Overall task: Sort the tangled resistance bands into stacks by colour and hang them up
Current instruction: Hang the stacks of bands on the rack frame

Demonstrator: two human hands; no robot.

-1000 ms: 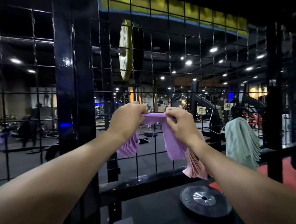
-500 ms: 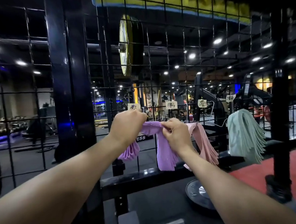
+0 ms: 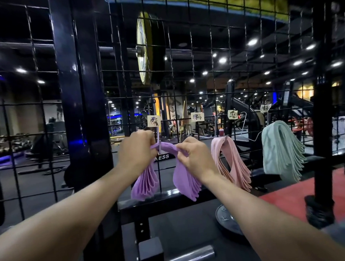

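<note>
Both hands [image 3: 135, 150] [image 3: 195, 156] pinch purple bands [image 3: 185, 180] (wire grid [image 3: 185, 93] behind); pink bands [image 3: 233, 159] beside.

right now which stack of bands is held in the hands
The purple stack, leftmost on the grid: both hands grip its top. The pink stack and pale green stack hang untouched.
</note>
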